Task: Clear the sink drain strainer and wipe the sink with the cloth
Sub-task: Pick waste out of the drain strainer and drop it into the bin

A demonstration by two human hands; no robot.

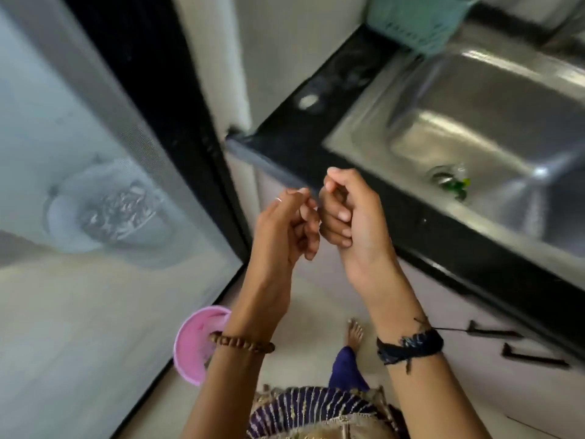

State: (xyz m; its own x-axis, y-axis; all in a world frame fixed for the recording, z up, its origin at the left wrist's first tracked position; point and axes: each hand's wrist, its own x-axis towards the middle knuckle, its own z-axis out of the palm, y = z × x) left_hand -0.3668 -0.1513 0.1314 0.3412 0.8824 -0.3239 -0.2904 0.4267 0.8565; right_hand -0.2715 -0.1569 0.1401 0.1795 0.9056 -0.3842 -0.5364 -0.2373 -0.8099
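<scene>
The steel sink (493,122) sits in a black counter at the right. Its drain strainer (442,178) lies at the near left of the basin, with green scraps (458,186) on and beside it. Both hands are raised in front of the counter edge, left of the sink and apart from it. My left hand (286,226) has its fingers curled toward my right hand (348,213), which is closed in a fist. I see nothing held in either hand. No cloth is in view.
A teal plastic basket (418,23) stands on the counter (285,122) behind the sink. A mesh screen door (95,122) fills the left, with a filled bin (107,210) behind it. A pink tub (191,343) sits on the floor. Cabinet handles (535,358) are below the counter.
</scene>
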